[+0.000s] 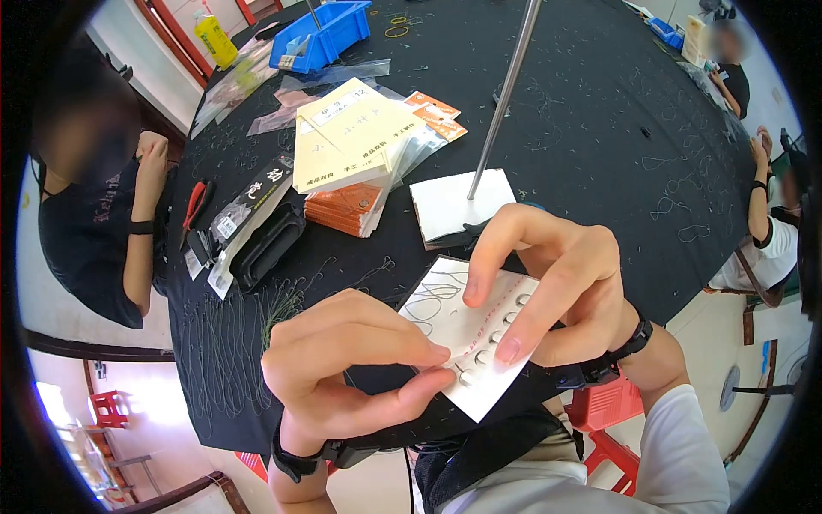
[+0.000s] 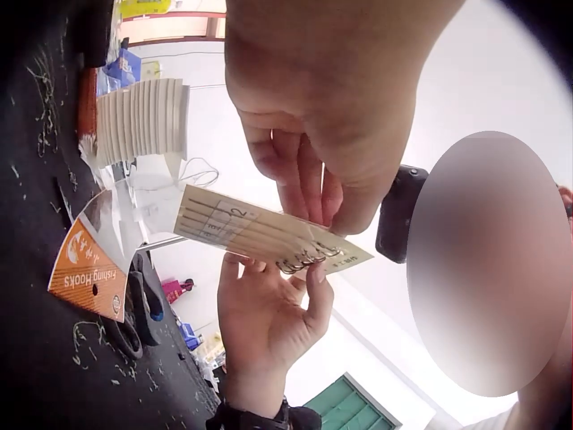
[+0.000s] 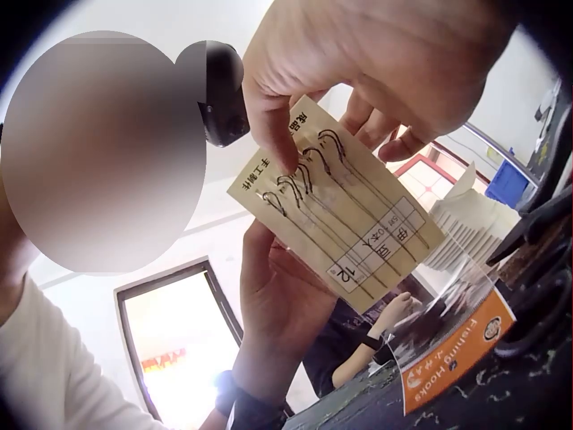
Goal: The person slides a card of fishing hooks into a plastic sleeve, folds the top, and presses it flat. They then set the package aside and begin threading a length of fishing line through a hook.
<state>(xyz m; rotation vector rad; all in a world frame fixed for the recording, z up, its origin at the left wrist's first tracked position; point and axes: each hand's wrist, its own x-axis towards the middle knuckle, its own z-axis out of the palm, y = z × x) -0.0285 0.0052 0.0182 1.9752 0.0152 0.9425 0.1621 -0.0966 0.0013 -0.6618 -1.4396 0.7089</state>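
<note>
Both hands hold up a small cream card (image 1: 432,295) above the near edge of the black table. Several fishing hooks (image 3: 300,175) sit in a row along one end of it, with thin lines running down to a printed label. My left hand (image 1: 342,368) pinches thumb and forefinger at the card's edge, beside the last hook. Gripping the card from the other side, my right hand (image 1: 569,291) lays its thumb close to the hook row. Loops of thin line (image 1: 435,295) hang over the card's white face.
A stack of similar cards (image 1: 342,137) lies ahead, near orange packets (image 1: 437,116). A metal rod (image 1: 505,103) rises from a white block (image 1: 445,210). Loose lines (image 1: 248,343), red-handled pliers (image 1: 197,206) and a blue bin (image 1: 330,38) are leftward. Other people sit around the table.
</note>
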